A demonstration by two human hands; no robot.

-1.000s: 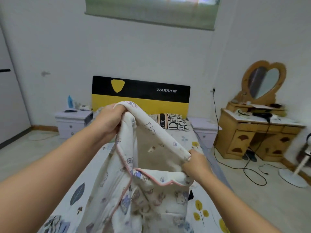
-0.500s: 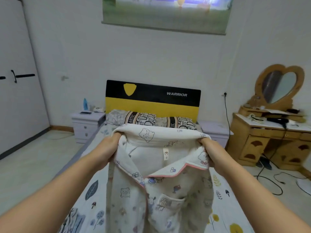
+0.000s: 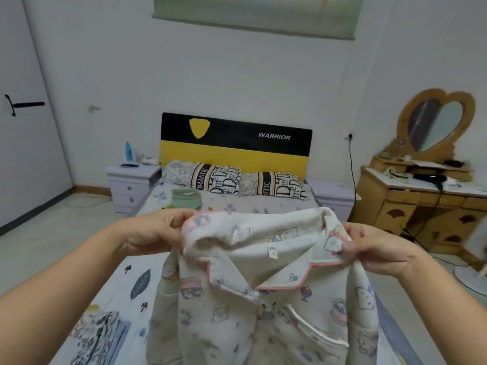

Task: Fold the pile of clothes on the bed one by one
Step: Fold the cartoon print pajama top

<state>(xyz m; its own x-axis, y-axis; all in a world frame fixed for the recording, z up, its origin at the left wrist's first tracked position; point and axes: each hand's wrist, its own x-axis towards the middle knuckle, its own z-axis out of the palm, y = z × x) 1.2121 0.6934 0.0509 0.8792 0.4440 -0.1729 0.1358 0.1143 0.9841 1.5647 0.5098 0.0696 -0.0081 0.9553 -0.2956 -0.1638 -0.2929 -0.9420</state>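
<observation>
Above bed (image 3: pixel 147 262), both hands' fingers (image 3: pixel 354 252) pinch cream cartoon-print pajama top (image 3: pixel 263 306).

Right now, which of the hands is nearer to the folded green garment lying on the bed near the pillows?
Left. The left hand grips the pajama shirt collar just in front of the folded green garment; the right hand grips the opposite collar end, farther over toward the dressing table side.
</observation>
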